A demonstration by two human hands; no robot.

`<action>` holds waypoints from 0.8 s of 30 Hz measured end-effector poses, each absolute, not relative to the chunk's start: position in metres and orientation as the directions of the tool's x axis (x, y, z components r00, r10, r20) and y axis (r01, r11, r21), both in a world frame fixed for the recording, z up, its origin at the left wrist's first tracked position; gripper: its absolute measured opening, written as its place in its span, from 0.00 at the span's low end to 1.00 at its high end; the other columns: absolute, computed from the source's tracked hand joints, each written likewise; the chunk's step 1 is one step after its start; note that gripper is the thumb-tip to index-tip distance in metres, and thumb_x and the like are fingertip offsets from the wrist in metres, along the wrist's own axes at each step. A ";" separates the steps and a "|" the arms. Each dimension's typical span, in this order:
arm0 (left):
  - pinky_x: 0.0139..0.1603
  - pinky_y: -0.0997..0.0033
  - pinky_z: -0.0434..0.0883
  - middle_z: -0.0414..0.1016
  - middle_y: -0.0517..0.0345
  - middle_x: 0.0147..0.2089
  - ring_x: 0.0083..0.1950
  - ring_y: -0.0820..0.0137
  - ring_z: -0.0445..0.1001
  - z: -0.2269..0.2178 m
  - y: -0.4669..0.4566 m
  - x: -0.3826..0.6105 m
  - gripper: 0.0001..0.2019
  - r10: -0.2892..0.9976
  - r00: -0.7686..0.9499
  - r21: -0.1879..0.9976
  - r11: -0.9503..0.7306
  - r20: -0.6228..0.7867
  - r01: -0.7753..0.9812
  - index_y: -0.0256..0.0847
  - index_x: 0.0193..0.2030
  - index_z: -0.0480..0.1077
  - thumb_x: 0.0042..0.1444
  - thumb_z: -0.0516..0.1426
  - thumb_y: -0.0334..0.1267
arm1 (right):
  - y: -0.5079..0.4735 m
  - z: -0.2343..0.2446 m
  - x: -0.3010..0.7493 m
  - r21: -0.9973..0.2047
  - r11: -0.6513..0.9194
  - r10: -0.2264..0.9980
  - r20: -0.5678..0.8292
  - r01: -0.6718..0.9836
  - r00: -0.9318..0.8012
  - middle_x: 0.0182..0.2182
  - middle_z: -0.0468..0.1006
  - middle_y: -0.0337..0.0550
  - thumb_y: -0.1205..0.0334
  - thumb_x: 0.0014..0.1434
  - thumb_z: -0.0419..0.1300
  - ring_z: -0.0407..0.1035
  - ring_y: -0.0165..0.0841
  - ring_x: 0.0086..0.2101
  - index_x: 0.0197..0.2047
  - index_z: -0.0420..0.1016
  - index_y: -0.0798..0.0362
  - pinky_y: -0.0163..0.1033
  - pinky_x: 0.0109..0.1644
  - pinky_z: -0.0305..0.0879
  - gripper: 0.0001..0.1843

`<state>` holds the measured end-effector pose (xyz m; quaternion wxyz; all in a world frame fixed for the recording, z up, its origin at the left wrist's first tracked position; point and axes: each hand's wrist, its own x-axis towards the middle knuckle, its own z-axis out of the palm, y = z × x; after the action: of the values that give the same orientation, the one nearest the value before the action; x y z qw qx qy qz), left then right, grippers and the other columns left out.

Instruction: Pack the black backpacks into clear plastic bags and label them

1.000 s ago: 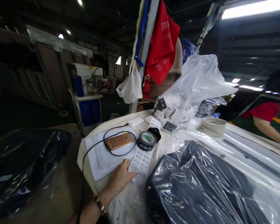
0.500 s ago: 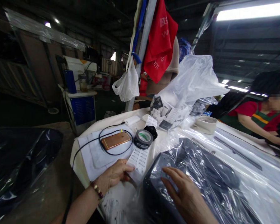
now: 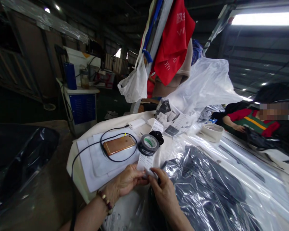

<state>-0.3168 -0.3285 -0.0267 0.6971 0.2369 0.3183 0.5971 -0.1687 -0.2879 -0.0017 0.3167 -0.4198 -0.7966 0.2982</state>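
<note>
A white strip of printed labels runs out from under a roll of dark tape. My left hand pinches the strip's near end between thumb and fingers. From the other side, my right hand is closed on the same end, its fingertips close to my left thumb. Just right of my right hand lies a dark folded garment in a clear plastic bag. A beaded bracelet circles my left wrist.
A gold phone with a black cable lies on white papers. Behind the tape are loose printed tags and a big clear plastic bag. A metal post carries red cloth. Across the table, a person handles dark material.
My right hand has left the bagged garment and moved left to the label strip, where its fingers have closed. My left hand keeps its hold. The co-worker's arm has shifted.
</note>
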 end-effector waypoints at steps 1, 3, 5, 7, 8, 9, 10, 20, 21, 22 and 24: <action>0.38 0.71 0.69 0.76 0.52 0.32 0.33 0.71 0.72 -0.027 -0.328 -0.315 0.14 0.985 0.072 0.725 0.165 -0.158 -0.669 0.33 0.35 0.75 0.40 0.66 0.36 | -0.288 -0.001 -0.169 -0.765 0.431 0.877 0.229 0.479 -0.423 0.37 0.77 0.45 0.53 0.53 0.55 0.72 0.36 0.38 0.40 0.75 0.52 0.38 0.42 0.67 0.16; 0.37 0.71 0.69 0.76 0.52 0.32 0.33 0.70 0.72 -0.027 -0.327 -0.312 0.14 0.986 0.047 0.758 0.152 -0.158 -0.634 0.34 0.35 0.75 0.40 0.65 0.37 | -0.286 -0.001 -0.170 -0.802 0.360 0.907 0.180 0.477 -0.382 0.36 0.77 0.44 0.51 0.52 0.55 0.72 0.36 0.37 0.39 0.75 0.52 0.38 0.42 0.67 0.17; 0.37 0.71 0.70 0.76 0.52 0.32 0.33 0.70 0.72 -0.026 -0.326 -0.310 0.15 0.986 0.025 0.782 0.144 -0.163 -0.606 0.34 0.35 0.76 0.39 0.65 0.38 | -0.285 -0.001 -0.172 -0.823 0.310 0.919 0.131 0.477 -0.371 0.35 0.77 0.43 0.49 0.52 0.56 0.71 0.36 0.36 0.38 0.76 0.52 0.38 0.42 0.66 0.18; 0.37 0.71 0.70 0.77 0.51 0.33 0.34 0.69 0.72 -0.024 -0.326 -0.310 0.15 0.985 0.008 0.798 0.143 -0.171 -0.585 0.34 0.36 0.76 0.39 0.65 0.38 | -0.283 0.000 -0.173 -0.841 0.271 0.923 0.089 0.469 -0.374 0.34 0.77 0.43 0.47 0.51 0.56 0.71 0.37 0.36 0.37 0.76 0.52 0.39 0.41 0.65 0.19; 0.36 0.71 0.70 0.77 0.51 0.33 0.34 0.69 0.72 -0.023 -0.326 -0.309 0.15 0.984 -0.001 0.806 0.146 -0.178 -0.574 0.34 0.36 0.76 0.39 0.65 0.38 | -0.282 0.000 -0.173 -0.856 0.249 0.924 0.071 0.453 -0.375 0.33 0.77 0.43 0.47 0.51 0.56 0.70 0.37 0.36 0.36 0.76 0.52 0.39 0.41 0.64 0.19; 0.36 0.71 0.70 0.77 0.51 0.34 0.35 0.68 0.72 -0.023 -0.326 -0.309 0.15 0.983 -0.007 0.813 0.148 -0.184 -0.563 0.34 0.36 0.76 0.39 0.64 0.38 | -0.281 0.000 -0.173 -0.875 0.225 0.925 0.053 0.428 -0.377 0.32 0.77 0.42 0.47 0.50 0.57 0.70 0.37 0.35 0.35 0.77 0.53 0.39 0.41 0.64 0.19; 0.36 0.71 0.70 0.77 0.51 0.35 0.36 0.68 0.72 -0.023 -0.326 -0.309 0.15 0.983 -0.013 0.821 0.148 -0.186 -0.552 0.34 0.37 0.76 0.40 0.64 0.38 | -0.280 0.001 -0.174 -0.898 0.194 0.926 0.034 0.395 -0.376 0.31 0.77 0.42 0.47 0.49 0.58 0.70 0.37 0.35 0.34 0.77 0.53 0.39 0.40 0.64 0.18; 0.30 0.72 0.67 0.76 0.51 0.32 0.32 0.67 0.72 -0.022 -0.345 -0.323 0.19 0.959 -0.015 0.892 0.257 -0.283 -0.371 0.33 0.39 0.72 0.41 0.59 0.43 | -0.280 0.015 -0.174 -0.989 -0.142 0.974 -0.132 -0.039 -0.187 0.31 0.77 0.40 0.46 0.47 0.62 0.70 0.34 0.34 0.36 0.74 0.54 0.37 0.38 0.65 0.20; 0.27 0.73 0.66 0.75 0.53 0.30 0.30 0.67 0.72 -0.020 -0.348 -0.326 0.19 0.946 -0.053 0.913 0.291 -0.318 -0.287 0.33 0.38 0.72 0.41 0.58 0.44 | -0.281 0.019 -0.169 -0.999 -0.046 0.983 -0.046 0.004 -0.178 0.33 0.78 0.40 0.47 0.50 0.60 0.70 0.35 0.35 0.38 0.74 0.53 0.37 0.39 0.66 0.19; 0.26 0.72 0.65 0.74 0.54 0.28 0.29 0.67 0.71 -0.019 -0.352 -0.329 0.19 0.932 -0.142 0.934 0.309 -0.335 -0.178 0.34 0.38 0.71 0.41 0.58 0.45 | -0.283 0.023 -0.163 -0.991 0.103 0.981 0.087 0.083 -0.175 0.35 0.78 0.41 0.48 0.53 0.58 0.71 0.35 0.36 0.39 0.73 0.53 0.38 0.40 0.66 0.18; 0.28 0.70 0.65 0.73 0.54 0.30 0.30 0.66 0.70 -0.012 -0.358 -0.331 0.20 0.879 -0.426 0.959 0.271 -0.213 0.079 0.36 0.38 0.70 0.39 0.57 0.46 | -0.288 0.035 -0.146 -0.803 0.516 0.856 0.469 0.298 -0.218 0.38 0.77 0.42 0.52 0.56 0.58 0.71 0.36 0.39 0.41 0.72 0.51 0.40 0.42 0.65 0.14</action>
<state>-0.3309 -0.3582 -0.0116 0.4060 0.3494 0.6859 0.4924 -0.1460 -0.2878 0.0353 0.4824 -0.3980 -0.7249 0.2889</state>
